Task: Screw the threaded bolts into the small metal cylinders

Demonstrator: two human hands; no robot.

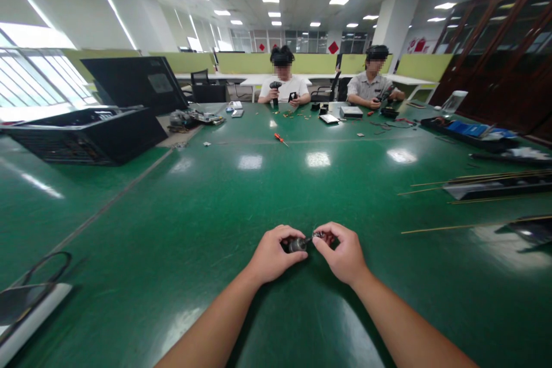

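Observation:
Low over the green table [207,201], my left hand [272,253] is closed around a dark, rounded cylindrical part [297,245], perhaps metal; its exact kind is unclear. A thin dark shaft sticks out of its right end, toward my other hand. My right hand [342,250] pinches a small shiny metal piece [318,235] between thumb and fingers, right at that shaft. Whether the two pieces touch is too small to make out. My fingers cover part of both.
Farther off lies an orange screwdriver [280,138]. At the left stands an open black computer case [99,141]; dark trays [495,187] and thin yellow rods [440,229] lie right. Two people sit opposite, one holding a power drill [275,89]. A white-edged object [38,319] is near left.

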